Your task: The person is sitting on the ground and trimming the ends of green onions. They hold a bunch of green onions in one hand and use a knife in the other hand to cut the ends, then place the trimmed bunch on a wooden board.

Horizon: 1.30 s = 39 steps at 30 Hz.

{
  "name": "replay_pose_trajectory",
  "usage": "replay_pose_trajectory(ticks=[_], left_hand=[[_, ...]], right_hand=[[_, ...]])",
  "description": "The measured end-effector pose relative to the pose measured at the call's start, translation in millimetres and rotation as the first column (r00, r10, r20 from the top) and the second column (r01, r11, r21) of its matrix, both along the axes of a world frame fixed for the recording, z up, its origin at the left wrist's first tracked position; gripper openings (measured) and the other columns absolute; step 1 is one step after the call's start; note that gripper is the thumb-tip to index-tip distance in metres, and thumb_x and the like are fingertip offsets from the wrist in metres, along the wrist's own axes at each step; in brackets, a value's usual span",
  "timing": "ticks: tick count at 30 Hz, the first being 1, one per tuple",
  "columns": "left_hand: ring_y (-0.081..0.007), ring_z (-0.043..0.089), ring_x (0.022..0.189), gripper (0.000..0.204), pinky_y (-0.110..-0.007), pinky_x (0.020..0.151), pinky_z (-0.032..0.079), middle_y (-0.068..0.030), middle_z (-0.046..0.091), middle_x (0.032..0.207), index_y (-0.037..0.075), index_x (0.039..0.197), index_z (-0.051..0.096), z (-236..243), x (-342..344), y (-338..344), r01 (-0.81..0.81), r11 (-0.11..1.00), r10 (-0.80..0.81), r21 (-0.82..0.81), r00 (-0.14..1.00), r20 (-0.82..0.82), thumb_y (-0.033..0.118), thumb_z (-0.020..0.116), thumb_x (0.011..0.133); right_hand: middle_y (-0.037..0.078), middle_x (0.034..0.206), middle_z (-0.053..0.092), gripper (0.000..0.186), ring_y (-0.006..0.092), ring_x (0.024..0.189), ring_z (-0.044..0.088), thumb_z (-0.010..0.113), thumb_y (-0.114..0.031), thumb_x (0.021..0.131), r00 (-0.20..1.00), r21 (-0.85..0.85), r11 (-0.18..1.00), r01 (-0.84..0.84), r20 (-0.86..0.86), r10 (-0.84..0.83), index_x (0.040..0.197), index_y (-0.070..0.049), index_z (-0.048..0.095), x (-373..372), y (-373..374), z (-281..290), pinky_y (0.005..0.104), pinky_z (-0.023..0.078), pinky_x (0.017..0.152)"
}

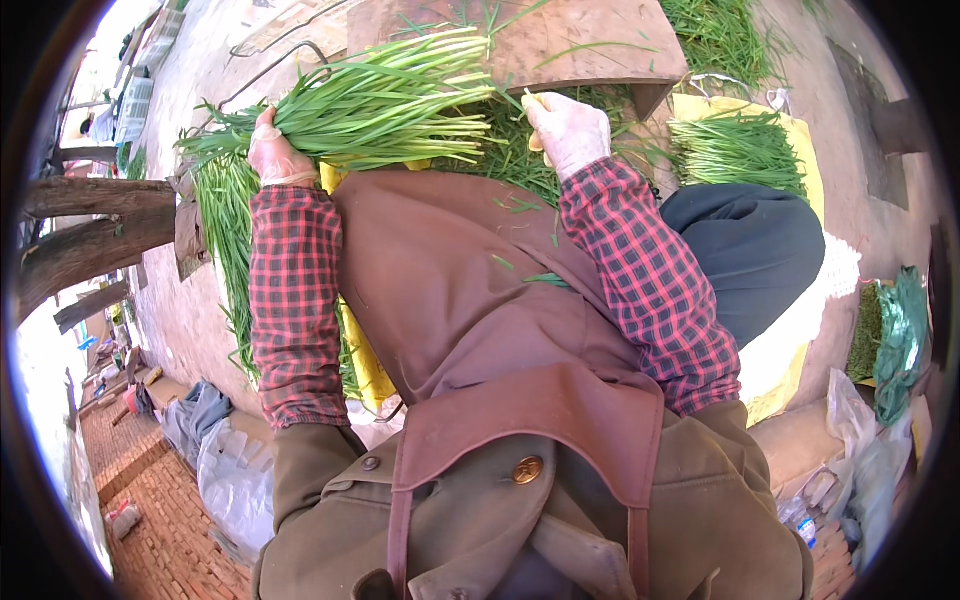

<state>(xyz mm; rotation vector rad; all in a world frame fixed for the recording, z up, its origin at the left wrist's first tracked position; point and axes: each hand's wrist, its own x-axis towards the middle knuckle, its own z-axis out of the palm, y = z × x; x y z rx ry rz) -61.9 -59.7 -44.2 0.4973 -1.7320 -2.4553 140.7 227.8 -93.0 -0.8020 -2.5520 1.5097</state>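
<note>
My left hand (278,152) grips a thick bunch of long green chive-like stalks (390,100) lying sideways, pale ends to the right. More loose greens (220,220) hang below it at the left. My right hand (570,135) is closed just right of the bunch, its fingertips on a small pale item that I cannot make out. Scattered green leaves (530,165) lie beneath it, and a few bits rest on my brown apron (440,280).
A low worn board (590,30) stands ahead. At the right, trimmed stalks (730,150) lie on a yellow sack (805,150), beside a heap of greens (715,35). Wooden beams (95,240) stand at the left. Plastic bags (230,480) lie at lower left.
</note>
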Motion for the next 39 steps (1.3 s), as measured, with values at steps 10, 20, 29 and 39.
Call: replay_pose_trajectory(ticks=[10, 20, 29, 39], left_hand=[[-0.0254, 0.065, 0.082, 0.021, -0.038, 0.077, 0.054, -0.0123, 0.065, 0.094, -0.002, 0.099, 0.060, 9.7, 10.4, 6.4, 0.050, 0.999, -0.049, 0.019, 0.996, -0.076, 0.013, 0.065, 0.085], [-0.0263, 0.063, 0.083, 0.022, -0.039, 0.077, 0.053, -0.0116, 0.065, 0.094, -0.001, 0.100, 0.060, 13.0, 14.5, 11.9, 0.051, 0.999, -0.050, 0.010, 0.998, -0.049, 0.016, 0.064, 0.085], [-0.0281, 0.064, 0.089, 0.025, -0.041, 0.083, 0.052, -0.0131, 0.065, 0.101, 0.000, 0.103, 0.060, 3.6, -12.1, -29.6, 0.139, 0.987, -0.137, 0.075, 0.990, -0.027, 0.019, 0.060, 0.087], [-0.0283, 0.065, 0.091, 0.027, -0.040, 0.084, 0.052, -0.0138, 0.067, 0.102, 0.001, 0.104, 0.061, 12.6, -3.0, -25.6, 0.187, 0.981, -0.185, 0.049, 0.982, -0.037, 0.021, 0.060, 0.087]], right_hand=[[0.004, 0.057, 0.063, 0.038, 0.0095, 0.040, 0.051, 0.065, -0.044, 0.084, 1.000, -0.502, 0.865, -0.008, -0.016, 0.001, 0.095, -0.009, 0.072, -20.1, -2.5, 30.2, 0.0255, 0.043, 0.042], [0.011, 0.058, 0.063, 0.015, 0.0141, 0.036, 0.049, 0.067, -0.014, 0.082, 0.937, -0.725, 0.635, 0.268, 0.041, -0.348, 0.083, 0.001, 0.070, -22.5, -7.1, 14.1, 0.0295, 0.037, 0.034], [0.012, 0.104, 0.070, 0.049, 0.0275, 0.092, 0.068, 0.048, -0.050, 0.093, 0.782, 0.467, 0.878, 0.104, 0.507, -0.362, 0.111, -0.009, 0.067, 10.7, 100.4, -103.8, 0.0398, 0.053, 0.076], [0.006, 0.093, 0.071, 0.027, 0.0225, 0.086, 0.067, 0.054, -0.032, 0.091, 0.880, 0.539, 0.842, 0.030, -0.413, 0.234, 0.108, -0.016, 0.069, -17.6, -14.1, 13.3, 0.0316, 0.053, 0.077]])
